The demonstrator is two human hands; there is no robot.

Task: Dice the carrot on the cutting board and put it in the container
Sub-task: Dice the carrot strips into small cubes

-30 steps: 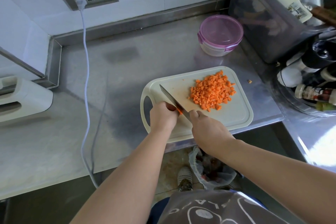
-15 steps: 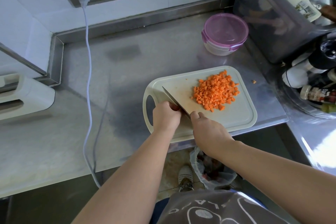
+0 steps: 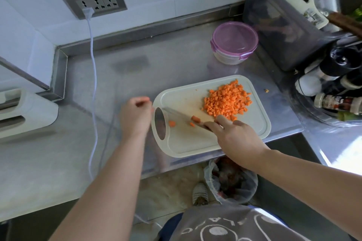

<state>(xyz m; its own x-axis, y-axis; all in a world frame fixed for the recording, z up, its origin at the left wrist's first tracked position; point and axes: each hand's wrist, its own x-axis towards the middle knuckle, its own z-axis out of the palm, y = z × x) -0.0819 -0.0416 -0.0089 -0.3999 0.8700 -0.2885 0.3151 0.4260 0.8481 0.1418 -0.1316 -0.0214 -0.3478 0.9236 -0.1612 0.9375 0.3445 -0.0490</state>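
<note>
Steel counter (image 3: 137, 84) bears rounded plastic cutting board (image 3: 254, 123), cubed carrot (image 3: 227, 101).

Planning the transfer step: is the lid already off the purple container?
No, the purple lid sits closed on the container, which stands beyond the cutting board.

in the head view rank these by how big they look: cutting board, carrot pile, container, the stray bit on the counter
1. cutting board
2. carrot pile and container: they look about alike, and the container sits farther from the camera, so not ranked
3. stray bit
</note>
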